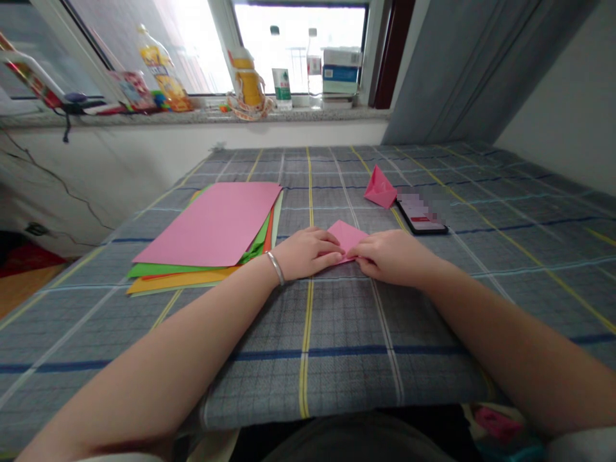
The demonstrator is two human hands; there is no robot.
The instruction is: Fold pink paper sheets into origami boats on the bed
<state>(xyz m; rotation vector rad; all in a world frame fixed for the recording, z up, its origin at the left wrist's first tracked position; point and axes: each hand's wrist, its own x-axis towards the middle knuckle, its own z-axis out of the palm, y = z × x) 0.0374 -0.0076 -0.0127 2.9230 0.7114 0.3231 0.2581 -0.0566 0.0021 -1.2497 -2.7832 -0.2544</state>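
Note:
A small folded pink paper lies on the grey plaid cloth in front of me. My left hand, a silver bangle on its wrist, pinches the paper's left edge with curled fingers. Pressed on the paper's lower right edge is my right hand, its fingers also curled. Both hands meet over the paper, which shows only as a pink corner between them.
A stack of coloured sheets, pink on top, lies to the left. A finished pink folded shape and a phone lie behind my right hand. Bottles and boxes line the windowsill beyond.

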